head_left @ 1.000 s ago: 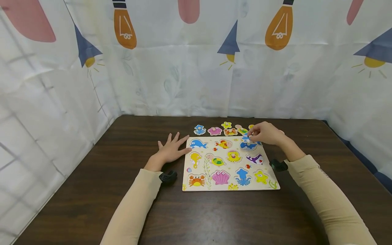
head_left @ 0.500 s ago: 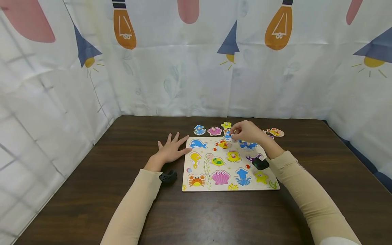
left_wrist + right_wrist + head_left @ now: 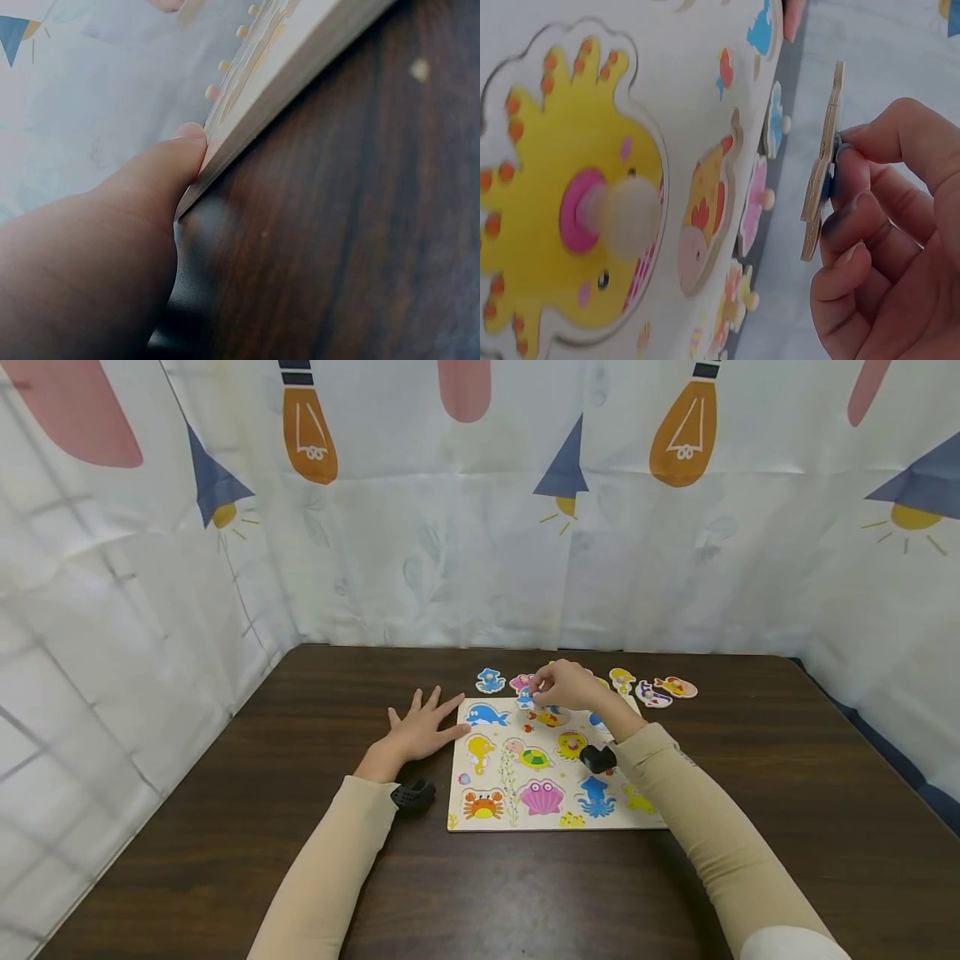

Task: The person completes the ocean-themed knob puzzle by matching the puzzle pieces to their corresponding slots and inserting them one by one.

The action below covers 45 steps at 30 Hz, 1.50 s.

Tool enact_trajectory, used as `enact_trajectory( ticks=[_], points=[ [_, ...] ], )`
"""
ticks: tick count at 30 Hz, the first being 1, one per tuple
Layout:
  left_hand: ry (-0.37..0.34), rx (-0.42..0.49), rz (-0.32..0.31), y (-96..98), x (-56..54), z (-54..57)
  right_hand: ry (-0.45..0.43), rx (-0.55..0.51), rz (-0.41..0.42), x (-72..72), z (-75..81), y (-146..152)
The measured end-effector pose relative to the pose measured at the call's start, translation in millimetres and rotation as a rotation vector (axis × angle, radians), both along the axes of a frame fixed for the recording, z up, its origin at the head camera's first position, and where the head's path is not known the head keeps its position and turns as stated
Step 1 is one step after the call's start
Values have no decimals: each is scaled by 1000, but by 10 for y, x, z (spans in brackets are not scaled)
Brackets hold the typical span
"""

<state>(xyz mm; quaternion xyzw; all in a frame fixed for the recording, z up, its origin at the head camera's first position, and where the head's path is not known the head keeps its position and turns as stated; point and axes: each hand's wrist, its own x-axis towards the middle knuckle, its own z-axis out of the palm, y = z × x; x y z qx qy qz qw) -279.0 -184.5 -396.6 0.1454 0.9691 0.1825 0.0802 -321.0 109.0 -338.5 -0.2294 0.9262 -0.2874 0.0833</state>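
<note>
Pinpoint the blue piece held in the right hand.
In the head view, the blue piece is pinched in the right hand near the far edge of the puzzle board, right of the loose blue squid piece.

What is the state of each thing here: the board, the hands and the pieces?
Board: flat on the table
Left hand: spread, touching the board
Right hand: gripping a blue piece
Blue piece: lifted
Octopus: set in its slot
Fish slot: empty
Fish: loose
Seahorse: loose
Squid: loose
</note>
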Motion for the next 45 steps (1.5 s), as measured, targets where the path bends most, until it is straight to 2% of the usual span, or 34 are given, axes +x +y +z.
enact_trajectory(
  ticks=[8,17,22,34,45],
  points=[
    [2,-17,8,9,-8,15,-29,4,65,-48,-25,-251],
    [-23,-8,26,29,3,11,-79,34,89,-51,-93,-511],
    [-25,-13,30,16,0,3,-65,50,110,-51,-128,-631],
    [-19,-13,11,21,-14,-4,-72,118,109,-88,-160,-759],
    [-21,-4,14,17,-7,12,-97,122,119,-107,-163,-824]
  ],
)
